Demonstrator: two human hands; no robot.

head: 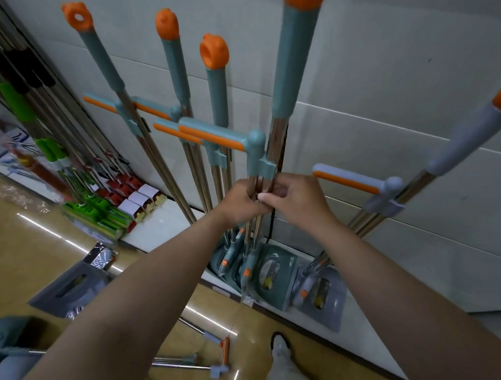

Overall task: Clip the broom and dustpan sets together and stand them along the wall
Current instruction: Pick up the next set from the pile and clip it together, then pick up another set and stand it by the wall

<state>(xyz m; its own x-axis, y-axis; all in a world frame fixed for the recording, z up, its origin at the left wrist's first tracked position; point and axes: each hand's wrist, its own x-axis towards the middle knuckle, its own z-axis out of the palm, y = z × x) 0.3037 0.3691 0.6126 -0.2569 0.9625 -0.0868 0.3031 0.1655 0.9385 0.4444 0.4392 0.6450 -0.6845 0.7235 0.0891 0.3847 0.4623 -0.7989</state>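
A teal broom and dustpan set (292, 81) with an orange cap stands against the tiled wall, its steel poles joined by a teal clip (261, 166). My left hand (241, 201) grips the poles just below the clip. My right hand (295, 198) pinches the same poles from the right, thumb touching my left fingers. Its teal dustpan (276, 275) stands on the white ledge below. Three more teal sets (178, 86) lean on the wall to the left. A grey set (415, 182) leans at the right.
Loose poles and a grey clip piece (220, 369) lie on the tan floor by my shoe (280, 349). A grey dustpan (72, 286) lies on the floor at left. Green and red mops (101, 208) stand along the far left wall.
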